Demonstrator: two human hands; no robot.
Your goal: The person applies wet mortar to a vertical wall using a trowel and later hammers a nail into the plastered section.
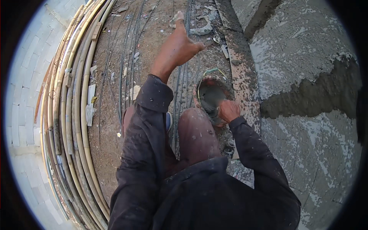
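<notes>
A round reddish bucket [229, 91] stands on the ground beside my right knee, with wet grey mortar [212, 94] in it. My right hand [229, 111] is at the bucket's near right side, fingers curled down over the mortar. What it grips is blurred and mostly hidden by the hand. A thin yellow-green handle [215, 70] arches over the bucket's far rim. My left hand [178, 48] reaches out ahead above the ground, holding nothing, with a finger stretched forward and the thumb out to the right.
Long bamboo poles [76, 103] lie in a bundle along the left, beside a pale block wall [25, 103]. Thin metal rods [128, 50] run along the dirt ahead. At right rises a grey wall [299, 42] with a band of darker wet mortar [310, 96]. A mortar-spattered board [243, 80] runs along its foot.
</notes>
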